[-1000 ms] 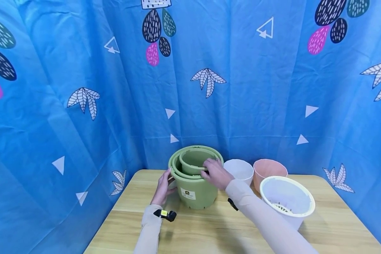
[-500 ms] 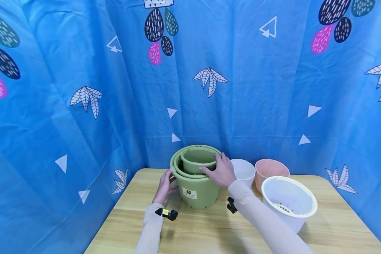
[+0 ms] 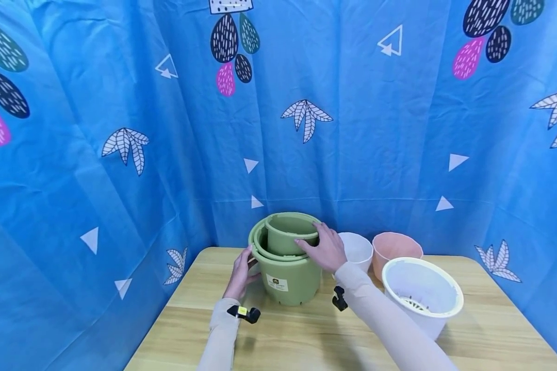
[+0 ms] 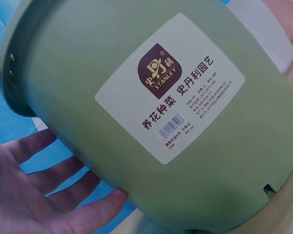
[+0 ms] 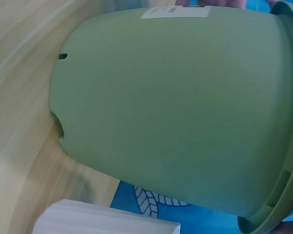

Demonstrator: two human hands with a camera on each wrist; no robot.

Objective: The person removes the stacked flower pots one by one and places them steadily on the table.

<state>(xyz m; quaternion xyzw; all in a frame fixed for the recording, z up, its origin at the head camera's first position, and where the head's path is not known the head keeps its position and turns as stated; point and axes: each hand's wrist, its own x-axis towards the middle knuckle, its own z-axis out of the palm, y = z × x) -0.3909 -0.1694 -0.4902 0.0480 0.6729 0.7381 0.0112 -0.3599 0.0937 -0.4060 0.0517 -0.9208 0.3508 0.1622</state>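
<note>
A blue curtain [image 3: 301,170] hangs behind the wooden bench [image 3: 283,340], where the left grip [image 3: 239,275] lies, fingers apart, against the big green pot [image 3: 290,283]. Inside it, the small green pot [image 3: 285,241] stands higher than the middle pot [image 3: 262,242] around it, clamped in the right grip [image 3: 328,250]; the step appears to be shifting it, and the next move calls for a steady big pot

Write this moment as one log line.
left hand: touches outer pot | right hand: grips inner pot | inner pot: rim above middle pot's | rightward: small white pot, pink pot, big white pot
</note>
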